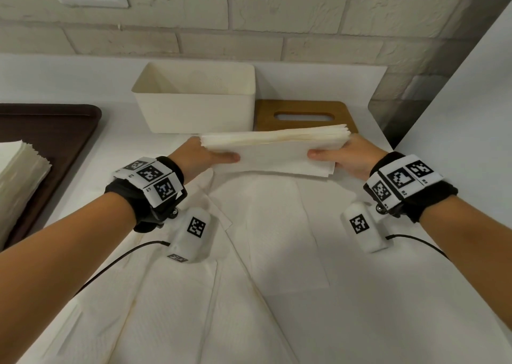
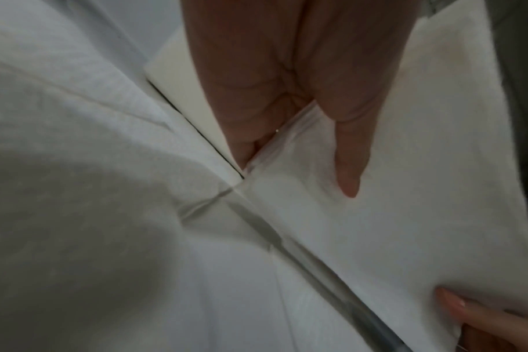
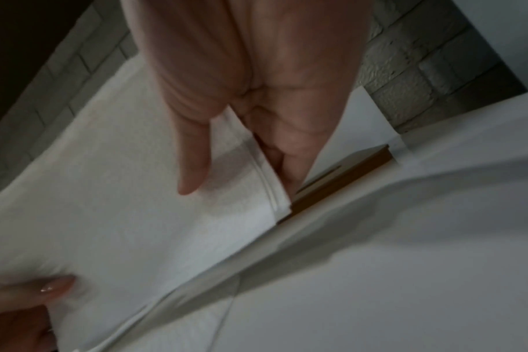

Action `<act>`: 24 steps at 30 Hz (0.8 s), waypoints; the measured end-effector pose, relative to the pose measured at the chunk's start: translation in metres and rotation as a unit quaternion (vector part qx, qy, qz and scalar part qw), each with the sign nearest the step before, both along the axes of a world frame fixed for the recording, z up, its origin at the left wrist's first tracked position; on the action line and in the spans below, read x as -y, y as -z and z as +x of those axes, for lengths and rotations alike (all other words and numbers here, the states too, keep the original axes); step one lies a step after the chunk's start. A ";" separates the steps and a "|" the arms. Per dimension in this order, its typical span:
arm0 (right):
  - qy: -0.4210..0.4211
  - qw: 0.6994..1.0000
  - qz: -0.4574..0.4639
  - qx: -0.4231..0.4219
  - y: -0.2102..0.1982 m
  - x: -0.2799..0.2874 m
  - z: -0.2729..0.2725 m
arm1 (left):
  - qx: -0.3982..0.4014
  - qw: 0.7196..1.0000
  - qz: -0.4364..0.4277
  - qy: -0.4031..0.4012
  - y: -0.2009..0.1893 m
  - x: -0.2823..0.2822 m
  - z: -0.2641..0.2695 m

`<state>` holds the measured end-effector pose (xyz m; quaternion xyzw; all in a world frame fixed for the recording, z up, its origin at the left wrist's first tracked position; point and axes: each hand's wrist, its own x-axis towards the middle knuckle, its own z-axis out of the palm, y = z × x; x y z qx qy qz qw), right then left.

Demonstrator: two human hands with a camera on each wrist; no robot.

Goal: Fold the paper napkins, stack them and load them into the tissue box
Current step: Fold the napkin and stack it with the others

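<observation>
Stack of folded white paper napkins: held off the white table, near its far edge, just in front of the open cream rectangular tissue box and the brown wooden slotted lid.

Handling, judged: light, soft, many loose plies. Sheets likely slide or fan if pressure is uneven; the middle sags if held by one end only. Best taken at both short ends, thumb on top and fingers beneath, with light compression.

Left hand: clamps the stack's left end, thumb flat on top; the wrist view shows fingers under the edge.

Right hand: mirrors this on the right end, thumb on top, fingers below.

Neither hand is spread; both close on the stack.

Loose unfolded napkins lie on the table beneath.
</observation>
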<state>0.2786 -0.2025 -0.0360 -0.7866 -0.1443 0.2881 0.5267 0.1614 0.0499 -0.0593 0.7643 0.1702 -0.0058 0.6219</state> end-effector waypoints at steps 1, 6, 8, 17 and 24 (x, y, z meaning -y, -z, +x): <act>-0.002 1.000 -0.020 -0.010 0.002 0.000 0.001 | -0.011 1.000 0.000 -0.009 0.002 0.000 0.001; -0.002 0.998 -0.037 -0.045 0.012 -0.001 0.002 | -0.034 0.999 -0.036 -0.005 0.006 0.007 0.001; -0.010 0.998 -0.018 -0.055 0.011 -0.003 -0.001 | -0.038 0.999 -0.037 0.003 0.006 0.010 0.000; -0.089 0.992 -0.004 -0.087 0.010 0.004 -0.003 | -0.026 0.999 -0.009 0.038 0.003 0.008 -0.006; -0.022 0.998 0.016 -0.056 0.005 -0.006 -0.002 | -0.008 0.999 -0.038 -0.010 -0.001 0.010 -0.001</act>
